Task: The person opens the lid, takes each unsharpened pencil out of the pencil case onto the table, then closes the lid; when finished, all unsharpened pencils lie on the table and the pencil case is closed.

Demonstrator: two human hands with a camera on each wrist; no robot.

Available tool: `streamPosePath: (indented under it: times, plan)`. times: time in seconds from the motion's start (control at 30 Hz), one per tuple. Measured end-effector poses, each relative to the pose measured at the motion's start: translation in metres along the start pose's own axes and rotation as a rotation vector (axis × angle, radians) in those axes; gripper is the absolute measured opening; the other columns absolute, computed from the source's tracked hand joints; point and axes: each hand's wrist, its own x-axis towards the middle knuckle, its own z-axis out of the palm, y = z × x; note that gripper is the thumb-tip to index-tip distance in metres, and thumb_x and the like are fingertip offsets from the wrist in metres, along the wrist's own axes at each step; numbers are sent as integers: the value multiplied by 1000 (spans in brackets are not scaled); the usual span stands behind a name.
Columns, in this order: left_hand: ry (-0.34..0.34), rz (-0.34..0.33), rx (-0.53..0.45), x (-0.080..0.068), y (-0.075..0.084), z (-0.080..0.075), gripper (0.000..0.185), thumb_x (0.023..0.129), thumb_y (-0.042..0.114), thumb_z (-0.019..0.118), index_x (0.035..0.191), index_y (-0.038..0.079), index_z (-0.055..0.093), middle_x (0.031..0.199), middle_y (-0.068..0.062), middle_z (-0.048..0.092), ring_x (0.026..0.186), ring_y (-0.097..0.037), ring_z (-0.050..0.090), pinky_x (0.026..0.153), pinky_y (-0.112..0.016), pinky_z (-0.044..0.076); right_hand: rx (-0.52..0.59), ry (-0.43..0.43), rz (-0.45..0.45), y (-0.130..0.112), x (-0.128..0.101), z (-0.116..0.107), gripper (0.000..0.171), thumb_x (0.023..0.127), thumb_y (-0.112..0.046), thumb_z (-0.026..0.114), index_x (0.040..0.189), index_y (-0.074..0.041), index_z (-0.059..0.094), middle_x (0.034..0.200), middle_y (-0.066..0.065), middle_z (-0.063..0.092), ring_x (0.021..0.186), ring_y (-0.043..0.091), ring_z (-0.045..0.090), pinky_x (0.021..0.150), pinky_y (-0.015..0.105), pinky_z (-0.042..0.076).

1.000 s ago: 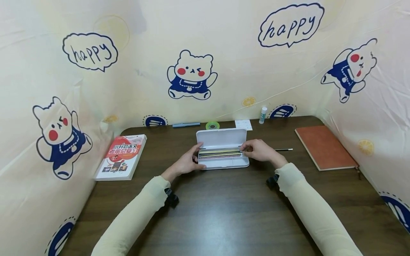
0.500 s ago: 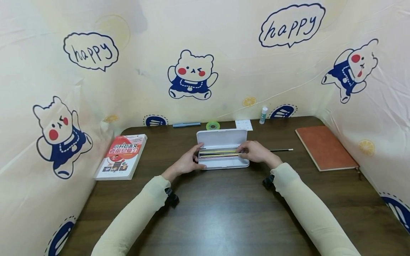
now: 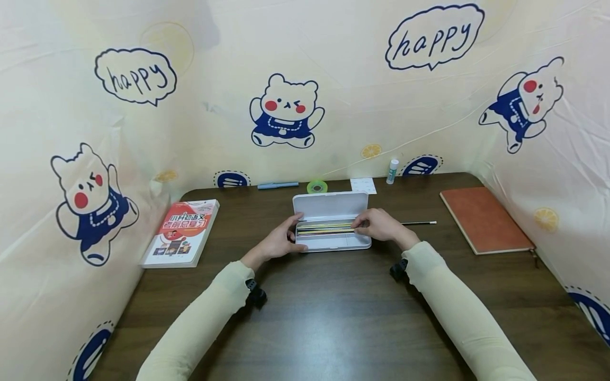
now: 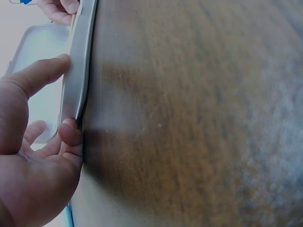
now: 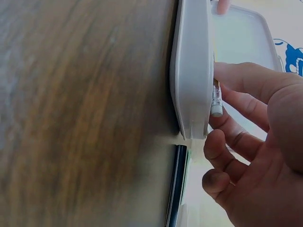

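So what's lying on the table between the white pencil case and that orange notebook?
In the head view, a thin dark pencil lies on the table between the pencil case and the notebook; otherwise bare wood.

Red book (image 3: 181, 233) left; orange notebook (image 3: 483, 219) right; tape roll (image 3: 316, 186) behind.

"happy" in speech bubbles (image 3: 135, 76) on the backdrop (image 3: 333, 63); book (image 3: 181, 232) title unreadable

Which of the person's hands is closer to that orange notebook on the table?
The right hand, at the pencil case's right end; the orange notebook lies further right. The left hand holds the case's far end.
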Motion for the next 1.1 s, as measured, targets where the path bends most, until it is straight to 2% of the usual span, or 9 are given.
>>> streamPosePath:
  times: [0.13,0.37,0.7,0.9,1.1]
  plan:
    - [0,3,3,0,0,1,94,84,25,82,158,25,24,146,-8,46,95,-18,51,82,-29,41,-9,28,-21,2,0,0,12,91,-16,71,101,-17,79,106,2,75,96,19,62,89,44,48]
    - [-1,-4,-12,1,-1,1,95,84,25,82,158,25,23,145,-7,47,96,-19,51,84,-30,41,19,57,-27,2,-2,-1,7,90,-12,72,93,-16,77,89,-3,71,83,14,57,79,34,46]
    - [-2,-2,-46,0,-2,0,97,83,26,83,158,26,21,146,-8,45,96,-20,51,82,-31,42,72,83,-8,10,-11,-14,7,91,-15,72,96,-17,77,101,2,73,84,17,56,76,33,46]
    - [-1,-4,-39,0,-3,0,97,83,26,82,158,26,20,146,-8,46,98,-20,51,84,-32,41,74,108,18,17,-21,-25,7,91,-17,73,96,-17,77,97,2,72,80,19,53,71,32,43]
    - [2,-2,-38,-1,-2,0,97,83,26,83,158,25,21,146,-7,47,97,-20,51,84,-31,41,61,136,52,30,-34,-38,7,91,-16,72,97,-16,77,93,2,72,80,20,53,71,32,42]
